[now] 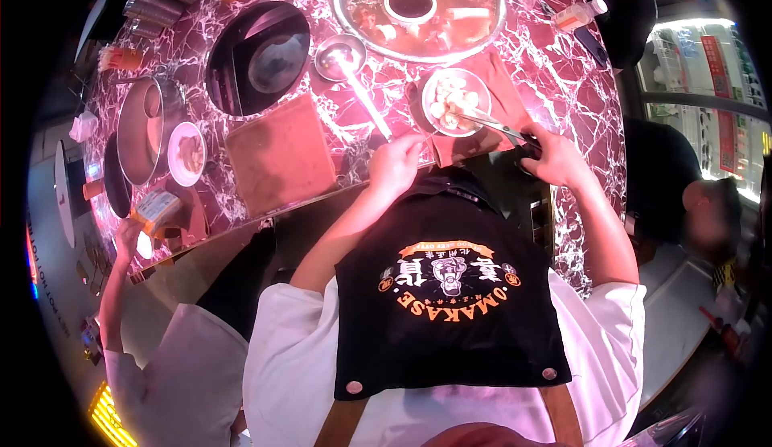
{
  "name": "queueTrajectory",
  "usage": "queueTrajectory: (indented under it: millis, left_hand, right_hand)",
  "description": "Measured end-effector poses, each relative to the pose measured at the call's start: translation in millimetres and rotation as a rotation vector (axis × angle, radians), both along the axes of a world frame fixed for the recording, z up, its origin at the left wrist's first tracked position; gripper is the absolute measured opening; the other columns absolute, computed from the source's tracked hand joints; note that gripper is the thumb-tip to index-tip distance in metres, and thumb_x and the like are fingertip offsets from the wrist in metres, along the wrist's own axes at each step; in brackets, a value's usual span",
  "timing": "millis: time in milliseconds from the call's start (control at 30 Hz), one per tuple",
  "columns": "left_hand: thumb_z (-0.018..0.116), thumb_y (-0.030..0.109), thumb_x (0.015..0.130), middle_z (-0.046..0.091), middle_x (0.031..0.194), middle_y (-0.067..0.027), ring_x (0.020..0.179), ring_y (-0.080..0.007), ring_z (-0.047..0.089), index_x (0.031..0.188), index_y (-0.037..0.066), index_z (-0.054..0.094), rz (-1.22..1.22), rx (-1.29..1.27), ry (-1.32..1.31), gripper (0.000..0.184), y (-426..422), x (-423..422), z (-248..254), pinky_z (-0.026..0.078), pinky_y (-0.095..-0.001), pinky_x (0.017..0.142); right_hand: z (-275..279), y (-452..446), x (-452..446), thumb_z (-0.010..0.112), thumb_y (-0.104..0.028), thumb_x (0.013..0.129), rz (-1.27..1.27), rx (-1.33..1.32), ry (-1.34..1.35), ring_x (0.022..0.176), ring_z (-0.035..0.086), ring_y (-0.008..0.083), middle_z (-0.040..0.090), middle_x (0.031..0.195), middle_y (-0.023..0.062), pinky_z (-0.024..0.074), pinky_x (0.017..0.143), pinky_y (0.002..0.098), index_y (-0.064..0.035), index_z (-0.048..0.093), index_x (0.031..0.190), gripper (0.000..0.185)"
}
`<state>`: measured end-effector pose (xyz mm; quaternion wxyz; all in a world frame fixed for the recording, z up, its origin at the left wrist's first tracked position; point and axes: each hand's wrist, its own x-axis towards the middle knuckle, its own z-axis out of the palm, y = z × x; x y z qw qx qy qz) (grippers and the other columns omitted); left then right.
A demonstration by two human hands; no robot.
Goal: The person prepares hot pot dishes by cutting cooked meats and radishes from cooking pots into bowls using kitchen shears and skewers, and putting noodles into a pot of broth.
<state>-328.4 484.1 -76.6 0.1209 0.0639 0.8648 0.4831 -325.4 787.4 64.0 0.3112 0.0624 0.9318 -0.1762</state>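
My right hand (555,157) is closed on the dark handles of a pair of scissors (498,125). The blades reach left over a white bowl (425,108) and meet the pale food pieces (450,93) inside it. Just left of the bowl's near side, my left hand (396,164) is closed in a pinch. A thin line shows between its fingertips and the bowl, too fine to name. Under and beside the bowl lies a brown napkin (503,89). A metal ladle (340,57) rests on the marbled table, its handle ending close above my left hand.
A large round pot (346,25) of reddish broth stands beyond the bowl. To the left are a dark oval tray (227,69), a brown mat (277,153), a metal pan (138,137) and a white plate (186,153). Another person's hand (127,236) is beside a carton (158,208).
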Motion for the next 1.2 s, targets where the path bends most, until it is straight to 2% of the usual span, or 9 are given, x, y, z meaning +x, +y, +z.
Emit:
queueTrajectory:
  millis: [233, 467, 700, 833, 1000, 1067, 1133, 1167, 1200]
  left_hand:
    - [0.062, 0.018, 0.093, 0.071, 0.082, -0.0168, 0.076, -0.0339, 0.071, 0.105, 0.007, 0.073, -0.017, -0.104, 0.133, 0.020, 1.8, -2.1, 3.0, 0.054, -0.0412, 0.066]
    - [0.061, 0.021, 0.093, 0.071, 0.082, -0.0159, 0.076, -0.0354, 0.070, 0.103, 0.010, 0.074, -0.046, -0.169, 0.076, 0.020, -4.8, -26.7, 17.5, 0.054, -0.0451, 0.069]
    - [0.055, 0.022, 0.092, 0.070, 0.080, -0.0146, 0.080, -0.0371, 0.068, 0.088, 0.009, 0.069, -0.467, -0.598, 0.242, 0.019, -1.6, -86.9, 73.5, 0.052, -0.0510, 0.069]
    - [0.056, 0.025, 0.095, 0.069, 0.078, -0.0139, 0.081, -0.0312, 0.070, 0.096, 0.009, 0.070, -0.245, -0.483, 0.298, 0.021, -24.7, -77.4, 100.9, 0.052, -0.0445, 0.069]
    - [0.056, 0.025, 0.100, 0.063, 0.080, -0.0160, 0.079, -0.0309, 0.065, 0.094, 0.003, 0.062, 0.238, 0.092, 0.072, 0.023, -47.8, -29.8, -6.6, 0.049, -0.0419, 0.071]
    - [0.053, 0.021, 0.103, 0.064, 0.077, -0.0066, 0.069, -0.0181, 0.062, 0.099, 0.002, 0.065, 0.192, 0.064, -0.011, 0.022, -49.6, -8.4, -78.1, 0.048, -0.0343, 0.063]
    - [0.050, 0.021, 0.104, 0.062, 0.078, -0.0085, 0.071, -0.0207, 0.061, 0.106, 0.002, 0.065, 0.125, -0.008, 0.164, 0.024, -38.9, 6.1, -89.9, 0.048, -0.0359, 0.063]
    - [0.051, 0.023, 0.104, 0.062, 0.079, -0.0109, 0.071, -0.0227, 0.062, 0.112, 0.005, 0.065, 0.118, 0.211, 0.271, 0.024, -31.1, 6.1, -118.7, 0.047, -0.0381, 0.062]
    - [0.052, 0.023, 0.103, 0.061, 0.078, -0.0129, 0.069, -0.0254, 0.062, 0.115, 0.008, 0.064, 0.058, -0.008, 0.125, 0.023, -35.0, 6.9, -78.9, 0.046, -0.0396, 0.061]
  right_hand:
    - [-54.8, 8.2, 1.4, 0.071, -0.021, 0.079, 0.010, -0.095, 0.084, 0.098, 0.068, 0.0380, 0.071, 0.100, 0.0218, 0.0535, 0.087, 0.0449, -0.0107, 0.058, 0.127, 0.051]
    - [11.9, 23.6, 32.7, 0.069, -0.012, 0.075, 0.065, 0.009, 0.229, 0.099, 0.066, 0.0372, 0.067, 0.108, 0.0176, 0.0534, 0.087, 0.0457, -0.0147, 0.055, 0.130, 0.056]
    - [-63.7, 0.4, 7.8, 0.072, -0.010, 0.073, 0.315, 0.121, 0.529, 0.102, 0.062, 0.0339, 0.061, 0.105, 0.0137, 0.0512, 0.088, 0.0438, -0.0092, 0.055, 0.121, 0.051]
    - [-57.1, 15.1, 32.2, 0.074, -0.012, 0.072, 0.189, -0.054, 0.591, 0.105, 0.061, 0.0393, 0.062, 0.112, 0.0172, 0.0511, 0.090, 0.0453, -0.0091, 0.054, 0.125, 0.057]
    - [-129.1, 34.6, 42.0, 0.073, -0.004, 0.078, -0.297, -0.345, 0.537, 0.111, 0.061, 0.0422, 0.060, 0.124, 0.0222, 0.0511, 0.093, 0.0465, -0.0071, 0.047, 0.135, 0.063]
    - [-174.0, 29.7, 25.2, 0.070, -0.002, 0.079, -0.350, -0.317, 0.599, 0.114, 0.059, 0.0440, 0.059, 0.126, 0.0246, 0.0497, 0.095, 0.0489, -0.0047, 0.046, 0.136, 0.062]
    - [-206.6, 25.8, 3.9, 0.067, -0.003, 0.079, -0.208, -0.205, 0.760, 0.116, 0.056, 0.0475, 0.055, 0.130, 0.0278, 0.0470, 0.099, 0.0511, -0.0029, 0.044, 0.137, 0.063]
    - [-206.1, 20.6, -1.8, 0.067, -0.006, 0.076, -0.182, -0.134, 0.747, 0.116, 0.054, 0.0505, 0.052, 0.131, 0.0304, 0.0448, 0.101, 0.0538, -0.0017, 0.042, 0.138, 0.067]
    - [-210.9, 19.5, -4.7, 0.069, -0.011, 0.074, -0.156, -0.028, 0.699, 0.117, 0.052, 0.0503, 0.050, 0.132, 0.0305, 0.0444, 0.101, 0.0543, -0.0020, 0.040, 0.139, 0.072]
